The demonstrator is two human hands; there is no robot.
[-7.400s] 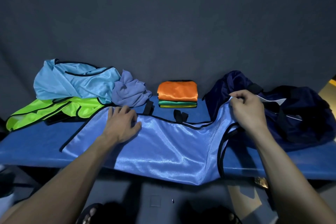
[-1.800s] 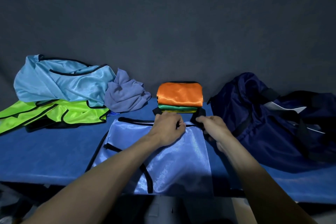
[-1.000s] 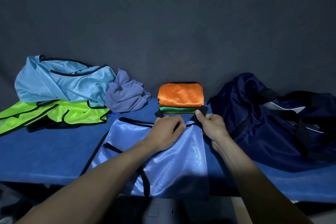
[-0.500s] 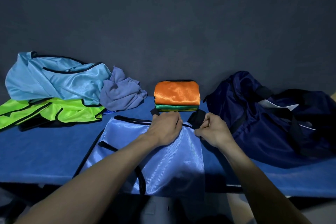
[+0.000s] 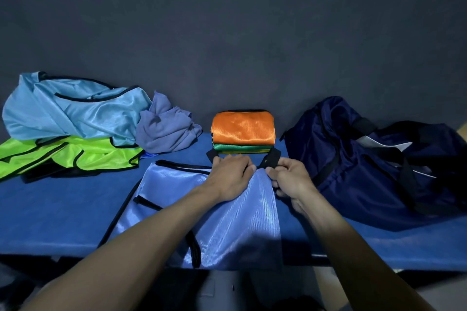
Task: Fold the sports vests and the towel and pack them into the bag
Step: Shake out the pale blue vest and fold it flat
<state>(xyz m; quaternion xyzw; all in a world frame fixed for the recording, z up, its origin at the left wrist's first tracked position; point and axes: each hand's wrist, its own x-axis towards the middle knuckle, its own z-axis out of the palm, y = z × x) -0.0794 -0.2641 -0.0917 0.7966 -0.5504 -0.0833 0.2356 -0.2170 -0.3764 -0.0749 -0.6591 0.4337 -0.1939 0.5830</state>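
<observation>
Dark wall backs my blue bench [image 5: 50,214]. Blue vest [image 5: 227,219] lies folded before the orange stack [image 5: 243,129]; my left hand [image 5: 231,177] presses it flat-fingered, right hand [image 5: 290,179] pinches its black strap. Bag [image 5: 366,171] sits right of the stack, towel [image 5: 166,131] left.

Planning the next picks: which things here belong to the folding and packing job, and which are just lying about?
Job:
blue vest, under left hand, right hand pinching its edge
folded stack
light blue vest
green vest
towel
bag

Lying about:
nothing visible on the blue table
</observation>
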